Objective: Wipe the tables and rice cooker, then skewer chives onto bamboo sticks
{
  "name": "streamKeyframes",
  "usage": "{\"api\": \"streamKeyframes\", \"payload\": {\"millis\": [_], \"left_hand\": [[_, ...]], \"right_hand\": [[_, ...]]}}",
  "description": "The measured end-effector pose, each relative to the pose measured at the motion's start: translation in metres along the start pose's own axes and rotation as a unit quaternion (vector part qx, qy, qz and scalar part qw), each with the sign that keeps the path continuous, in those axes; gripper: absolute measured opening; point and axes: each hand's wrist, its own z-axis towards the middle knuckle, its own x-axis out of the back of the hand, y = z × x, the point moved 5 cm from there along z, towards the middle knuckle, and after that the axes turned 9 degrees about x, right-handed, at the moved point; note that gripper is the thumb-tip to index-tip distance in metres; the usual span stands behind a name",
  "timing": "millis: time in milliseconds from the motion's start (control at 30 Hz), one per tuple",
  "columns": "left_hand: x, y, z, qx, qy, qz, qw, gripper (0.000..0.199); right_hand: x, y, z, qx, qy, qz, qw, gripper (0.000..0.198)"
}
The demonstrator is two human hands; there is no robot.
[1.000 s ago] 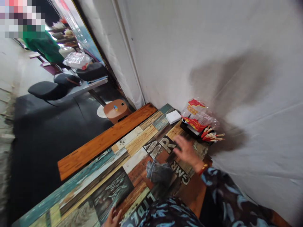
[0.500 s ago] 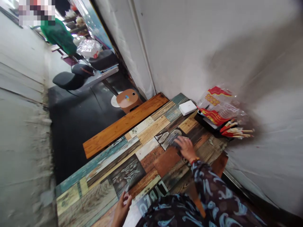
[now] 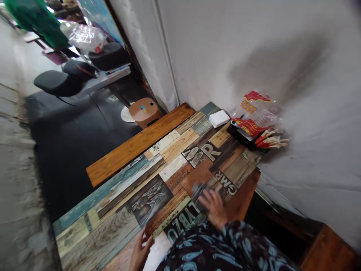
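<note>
Head view: my right hand (image 3: 213, 206) lies palm down on a grey cloth (image 3: 198, 189), fingers spread flat over it and blurred, likely pressing it to the patchwork table (image 3: 113, 203). The cloth sits at the near right of the tabletop, beside the letters GMR. My left hand (image 3: 140, 250) rests near the table's near edge, fingers loosely extended and touching the surface, holding nothing, probably as a brace. At the far right corner, against the white wall (image 3: 254, 49), stand one white box (image 3: 219, 118) and one black tray (image 3: 242, 135) with red-wrapped chopsticks (image 3: 270, 142), too blurred to count. One wooden bench (image 3: 141, 143) runs along the table's left side.
</note>
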Motion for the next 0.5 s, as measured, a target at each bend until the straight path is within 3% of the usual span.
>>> {"api": "streamKeyframes", "payload": {"millis": [33,100,200,267,367,500], "left_hand": [[-0.002,0.004,0.005,-0.003,-0.026,-0.01,1.0,0.101],[-0.004,0.014,0.013,-0.009,-0.057,-0.026,0.998,0.104],[-0.005,0.029,0.019,-0.031,-0.062,-0.029,0.997,0.107],[-0.003,0.034,0.02,-0.048,-0.064,-0.035,0.996,0.106],[0.0,0.03,0.025,-0.069,-0.065,-0.045,0.994,0.102],[0.002,0.017,0.035,-0.08,-0.048,-0.037,0.995,0.101]], "right_hand": [[-0.026,-0.032,-0.013,0.083,-0.077,0.039,0.993,0.064],[-0.053,-0.073,-0.026,0.149,-0.111,0.079,0.979,0.053],[-0.044,-0.075,-0.014,0.132,-0.056,0.101,0.985,0.055],[-0.011,-0.039,0.0,0.045,0.025,0.088,0.995,0.065],[0.058,0.049,0.003,-0.112,0.149,0.05,0.981,0.075],[0.134,0.15,-0.006,-0.224,0.21,0.022,0.951,0.063]]}}
